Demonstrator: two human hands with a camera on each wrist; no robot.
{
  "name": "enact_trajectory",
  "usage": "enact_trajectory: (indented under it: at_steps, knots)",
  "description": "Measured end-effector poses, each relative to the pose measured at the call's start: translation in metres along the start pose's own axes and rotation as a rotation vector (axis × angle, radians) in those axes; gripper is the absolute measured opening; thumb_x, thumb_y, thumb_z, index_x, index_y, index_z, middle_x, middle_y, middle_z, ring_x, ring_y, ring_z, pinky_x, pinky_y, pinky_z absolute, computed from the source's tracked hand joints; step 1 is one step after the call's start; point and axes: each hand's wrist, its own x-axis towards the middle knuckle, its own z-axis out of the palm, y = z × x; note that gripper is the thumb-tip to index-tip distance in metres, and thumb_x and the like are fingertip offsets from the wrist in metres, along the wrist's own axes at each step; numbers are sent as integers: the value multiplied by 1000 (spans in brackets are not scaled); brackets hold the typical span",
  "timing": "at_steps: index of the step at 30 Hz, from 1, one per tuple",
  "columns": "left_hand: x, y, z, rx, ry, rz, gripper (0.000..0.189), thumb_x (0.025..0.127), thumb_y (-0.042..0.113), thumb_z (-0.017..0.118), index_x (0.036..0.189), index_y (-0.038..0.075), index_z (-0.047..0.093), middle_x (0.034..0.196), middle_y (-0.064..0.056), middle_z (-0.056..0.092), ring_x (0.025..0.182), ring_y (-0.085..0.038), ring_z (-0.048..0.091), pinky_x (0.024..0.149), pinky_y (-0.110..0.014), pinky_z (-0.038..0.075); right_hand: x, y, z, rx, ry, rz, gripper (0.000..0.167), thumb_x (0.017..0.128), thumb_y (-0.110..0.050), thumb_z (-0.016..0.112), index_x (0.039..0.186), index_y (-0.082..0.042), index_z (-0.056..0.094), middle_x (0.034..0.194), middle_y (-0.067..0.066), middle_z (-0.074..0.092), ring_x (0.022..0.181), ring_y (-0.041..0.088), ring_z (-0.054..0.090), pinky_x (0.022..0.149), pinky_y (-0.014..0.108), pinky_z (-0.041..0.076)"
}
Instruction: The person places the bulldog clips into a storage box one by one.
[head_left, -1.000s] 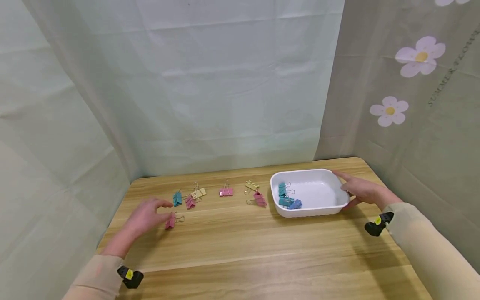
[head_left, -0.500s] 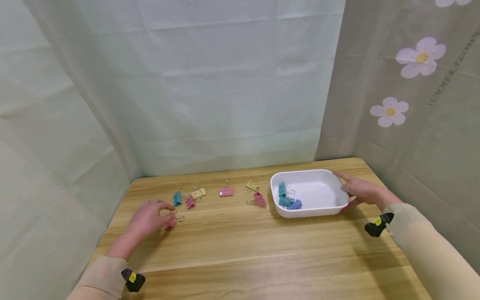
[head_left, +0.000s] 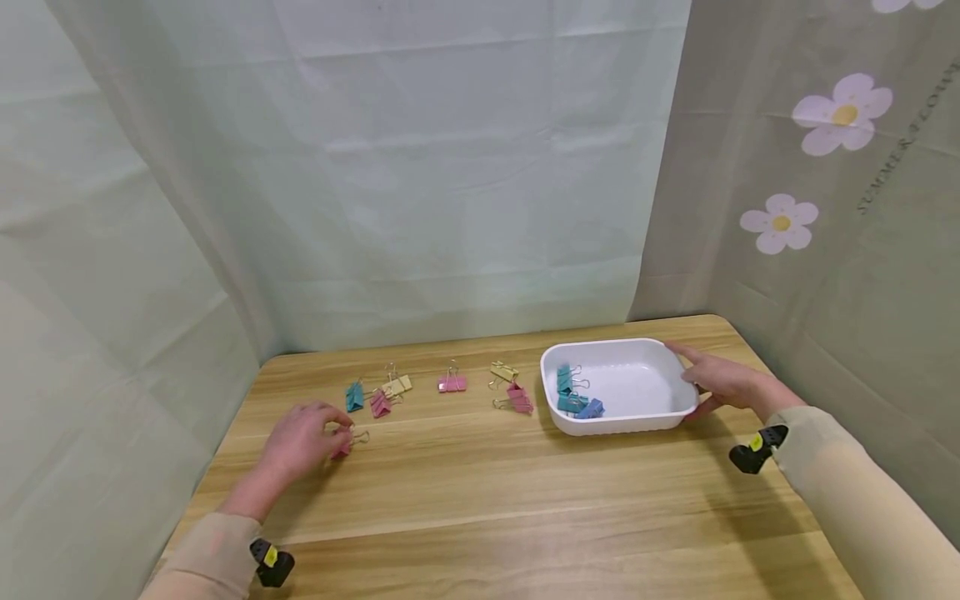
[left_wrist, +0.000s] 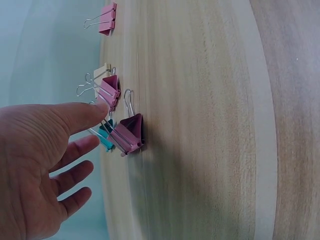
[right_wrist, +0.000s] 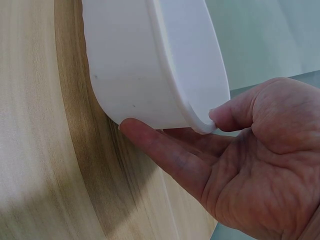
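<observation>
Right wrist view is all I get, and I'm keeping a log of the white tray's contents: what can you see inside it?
Observer: Two teal binder clips and a blue binder clip, at the left end of the tray in the head view.
Operator: Where is the left hand?
Observer: The left hand has its fingertips at a pink binder clip; whether they pinch it, I can't tell.
Operator: Which clip outside lies nearest the tray?
Observer: Another pink clip, just in front of a yellow clip.
</observation>
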Motion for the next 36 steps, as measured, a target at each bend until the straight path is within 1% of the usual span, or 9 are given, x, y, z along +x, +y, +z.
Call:
enact_trajectory:
  at_steps: [8, 14, 21, 26, 32, 36]
  knots:
    - [-1, -1, 3, 2, 10, -5, 14, 88, 23, 78, 98, 14, 77, 120, -19, 67, 115, -46, 54, 98, -65, 41, 2, 2, 0, 2, 1, -1, 77, 103, -3, 37, 164, -15, -9, 158, 35, 8, 121, 49, 48, 86, 55, 58]
    - [-1, -2, 6, 13, 27, -6, 11, 89, 22, 78, 97, 14, 77, 120, -19, 67, 115, -45, 54, 97, -64, 42, 1, 0, 0, 13, 1, 3, 76, 103, -1, 35, 164, -15, -9, 157, 35, 9, 122, 49, 47, 86, 55, 58]
    - [0, -4, 8, 27, 30, -9, 12, 90, 23, 78, 98, 13, 77, 120, -19, 66, 115, -44, 53, 98, -65, 41, 1, 0, 1, 9, -1, -1, 75, 103, -1, 35, 164, -14, -9, 156, 35, 10, 121, 49, 48, 86, 55, 58]
    - [0, -3, 10, 41, 38, -16, 12, 91, 23, 77, 98, 13, 76, 120, -18, 66, 114, -43, 53, 97, -65, 42, 0, 0, 1, 5, 0, -2, 78, 102, -2, 37, 163, -14, -9, 156, 35, 9, 119, 47, 50, 86, 55, 58]
    - [-1, -6, 12, 55, 69, 5, 11, 90, 23, 78, 95, 14, 76, 116, -16, 68, 109, -41, 56, 93, -63, 44, 1, 0, 0, 5, -8, -11, 78, 101, -1, 36, 163, -14, -9, 156, 35, 10, 119, 46, 50, 87, 56, 57]
    - [-1, -7, 13, 58, 81, 12, 11, 89, 23, 78, 95, 14, 76, 117, -16, 68, 110, -41, 56, 92, -64, 44, 1, 0, -1, 3, -9, -15, 78, 101, -1, 36, 164, -13, -9, 156, 34, 12, 119, 46, 51, 87, 56, 57]
